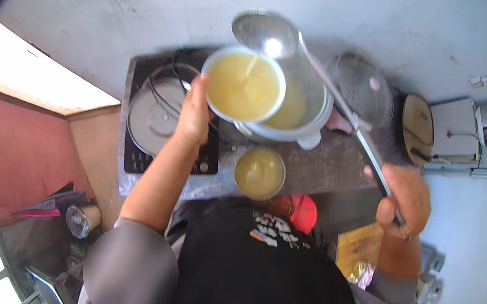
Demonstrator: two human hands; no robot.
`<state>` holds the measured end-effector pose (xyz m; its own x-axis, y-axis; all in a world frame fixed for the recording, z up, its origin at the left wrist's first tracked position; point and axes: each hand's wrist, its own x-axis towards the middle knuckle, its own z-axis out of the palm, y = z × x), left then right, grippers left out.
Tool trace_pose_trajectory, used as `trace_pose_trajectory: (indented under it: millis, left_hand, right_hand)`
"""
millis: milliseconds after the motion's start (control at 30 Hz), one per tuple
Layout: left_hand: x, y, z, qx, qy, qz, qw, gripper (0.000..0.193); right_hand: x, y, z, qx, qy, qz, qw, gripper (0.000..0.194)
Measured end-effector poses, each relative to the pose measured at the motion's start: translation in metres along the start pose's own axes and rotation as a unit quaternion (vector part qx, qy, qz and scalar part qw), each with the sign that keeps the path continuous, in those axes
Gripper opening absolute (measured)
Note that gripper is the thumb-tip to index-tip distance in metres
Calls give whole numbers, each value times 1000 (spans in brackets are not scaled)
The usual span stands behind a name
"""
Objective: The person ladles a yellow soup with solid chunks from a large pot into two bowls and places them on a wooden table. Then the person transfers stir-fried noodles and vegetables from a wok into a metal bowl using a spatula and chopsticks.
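My left hand point(195, 114) holds a white bowl point(282, 92) of yellow soup point(241, 90), tilted in the view and partly in front of a larger pale pot point(286, 135). In my right hand point(408, 200) is the long handle of a metal ladle point(261, 32). Its bowl is raised just above the white bowl's far rim, and a thin pale streak runs down from it into the soup. More yellow liquid point(293, 105) shows inside the pot. A smaller round bowl point(283, 179), full of similar liquid, stands on the counter nearer my body.
A black induction cooktop point(134, 165) carries a round, shallow grey pan or lid point(148, 126), with a cable across it. Right of the pot are a clear lid point(365, 94) and a brown oval pan or tray point(417, 126). Below the counter's front edge sits a red plastic container point(305, 215).
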<state>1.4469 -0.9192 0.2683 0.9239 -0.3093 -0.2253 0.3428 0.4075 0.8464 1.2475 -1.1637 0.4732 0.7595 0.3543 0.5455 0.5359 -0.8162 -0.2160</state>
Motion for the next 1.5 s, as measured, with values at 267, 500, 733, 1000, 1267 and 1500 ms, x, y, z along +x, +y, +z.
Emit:
trace_pose_trajectory:
  millis: [267, 500, 733, 1000, 1267, 1500]
  left_hand:
    - [-8, 4, 0, -9, 14, -11, 1000, 52]
    - [-12, -10, -22, 16, 52, -9, 998, 56]
    - [-22, -14, -29, -31, 46, 1, 998, 57]
    - [-33, -8, -30, -26, 43, 0, 999, 56]
    - [-33, -9, -32, -11, 45, 11, 999, 55]
    - [-33, -3, -32, -10, 45, 16, 999, 54]
  right_hand:
    - [-12, 24, 17, 293, 222, 365, 855, 39]
    - [-29, 65, 39, 369, 295, 486, 736, 39]
    - [-57, 61, 99, 178, 127, 398, 891, 25]
    - [-68, 70, 132, 219, 108, 427, 871, 23]
    - [-63, 81, 105, 292, 205, 525, 772, 35]
    - [-53, 79, 83, 290, 253, 518, 764, 32]
